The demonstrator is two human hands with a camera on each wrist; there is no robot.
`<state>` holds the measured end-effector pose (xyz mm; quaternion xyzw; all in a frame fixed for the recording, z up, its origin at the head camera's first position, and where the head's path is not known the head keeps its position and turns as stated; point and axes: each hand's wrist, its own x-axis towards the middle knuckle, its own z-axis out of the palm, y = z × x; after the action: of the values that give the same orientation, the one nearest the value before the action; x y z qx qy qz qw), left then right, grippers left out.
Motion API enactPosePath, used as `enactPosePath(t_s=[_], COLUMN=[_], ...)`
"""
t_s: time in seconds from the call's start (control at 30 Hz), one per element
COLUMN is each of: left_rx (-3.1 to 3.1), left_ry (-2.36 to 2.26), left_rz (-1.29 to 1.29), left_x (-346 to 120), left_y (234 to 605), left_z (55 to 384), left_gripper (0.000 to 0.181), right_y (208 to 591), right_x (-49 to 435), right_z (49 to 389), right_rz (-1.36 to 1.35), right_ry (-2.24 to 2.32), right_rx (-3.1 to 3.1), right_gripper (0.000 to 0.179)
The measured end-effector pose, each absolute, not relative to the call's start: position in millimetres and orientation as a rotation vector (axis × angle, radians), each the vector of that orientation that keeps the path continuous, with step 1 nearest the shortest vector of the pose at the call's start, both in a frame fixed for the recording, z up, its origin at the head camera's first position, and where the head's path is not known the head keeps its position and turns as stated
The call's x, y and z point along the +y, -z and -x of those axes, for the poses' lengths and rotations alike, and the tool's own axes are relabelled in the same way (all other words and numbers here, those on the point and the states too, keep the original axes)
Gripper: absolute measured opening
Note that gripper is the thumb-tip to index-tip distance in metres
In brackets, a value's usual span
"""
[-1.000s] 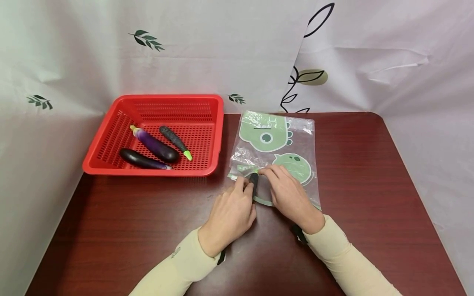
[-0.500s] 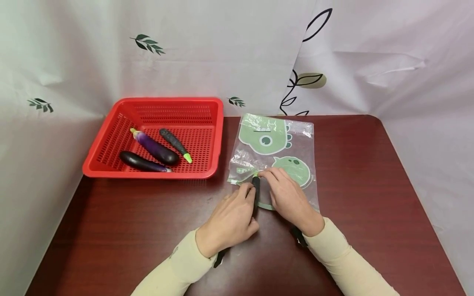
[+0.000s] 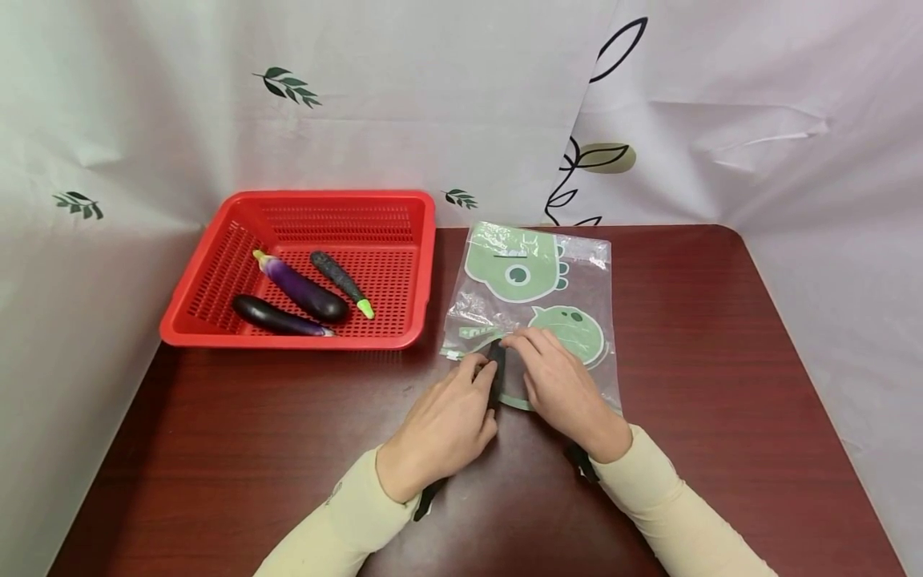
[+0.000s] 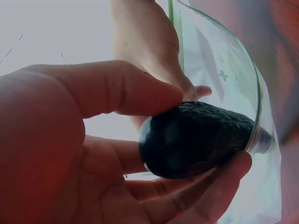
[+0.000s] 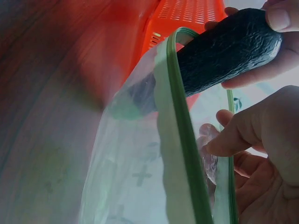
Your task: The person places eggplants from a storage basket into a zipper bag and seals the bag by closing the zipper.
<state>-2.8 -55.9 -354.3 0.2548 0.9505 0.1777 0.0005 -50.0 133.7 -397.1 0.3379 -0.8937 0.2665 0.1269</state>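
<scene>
My left hand grips a dark, bumpy cucumber near its rounded end. In the left wrist view the thumb lies on top and the fingers are underneath. The cucumber's front part is inside the mouth of a clear slider zip bag, its green tip showing faintly through the plastic in the right wrist view. The bag lies on the table with green dinosaur prints and a green zip strip. My right hand pinches the bag's wall at the mouth between thumb and fingers, holding it apart.
Left of the bag stands a red plastic basket. Inside lie a purple eggplant, a darker eggplant and another dark cucumber with a green tip. A white printed curtain hangs behind the dark red table.
The cucumber's green tip, visible at the bag's mouth before, has gone into the bag. My left hand shifted its hold along the cucumber; my right hand stays at the mouth.
</scene>
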Motion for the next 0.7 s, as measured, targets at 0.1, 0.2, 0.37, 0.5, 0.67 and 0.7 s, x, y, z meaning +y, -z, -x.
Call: enactPosePath(t_s=[0.1,0.2,0.37,0.5,0.67,0.7], left_rx=[2.991,3.010,3.049,3.075,3.104,3.113], left_ry=[-0.588,-0.608,-0.603,-0.578,-0.565,-0.565], left_rz=[-0.787,-0.769,-0.749,-0.729,-0.705,-0.698], left_x=[-55.9,-55.5,-54.9,-54.1,-52.4,-52.0], left_y=[353.7,353.0,352.0,352.0,351.8,351.9], left_z=[3.7,4.4,4.8,5.3,6.2,6.5], left_gripper=[0.053,0.050,0.046,0.045,0.044,0.044], right_y=[396.5,396.0,395.5,395.2,394.9,394.8], right_x=[133.8,133.8,133.9,134.0,134.4,134.4], right_z=[49.8,49.5,49.2,49.0,49.0,49.0], right_rz=[-0.986,-0.986,-0.983,-0.980,-0.977,-0.976], right_ry=[-0.778,-0.781,-0.787,-0.788,-0.778,-0.777], right_rx=[-2.595,-2.593,-2.594,-2.594,-2.595,-2.597], right_gripper=[0.041,0.041,0.042,0.042,0.042,0.042])
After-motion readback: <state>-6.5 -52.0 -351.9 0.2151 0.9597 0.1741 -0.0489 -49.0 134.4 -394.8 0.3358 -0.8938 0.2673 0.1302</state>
